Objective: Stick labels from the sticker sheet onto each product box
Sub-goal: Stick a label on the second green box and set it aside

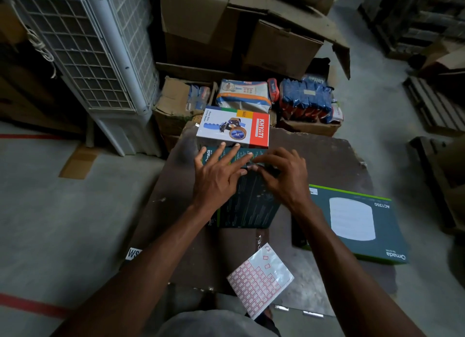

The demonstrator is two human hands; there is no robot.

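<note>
A dark green product box lies flat in the middle of the brown work surface. My left hand rests on its far end with fingers spread and straight. My right hand is beside it, its fingertips bent down onto the box top where a small label seems to sit; the label itself is mostly hidden. A white and red KHYATI box lies just beyond the hands. A second green box lies to the right. The sticker sheet with red-bordered labels lies near me.
A white air cooler stands at the left. Large cardboard cartons and boxes of packaged goods are stacked behind the surface. Wooden pallets lie on the grey floor at the right.
</note>
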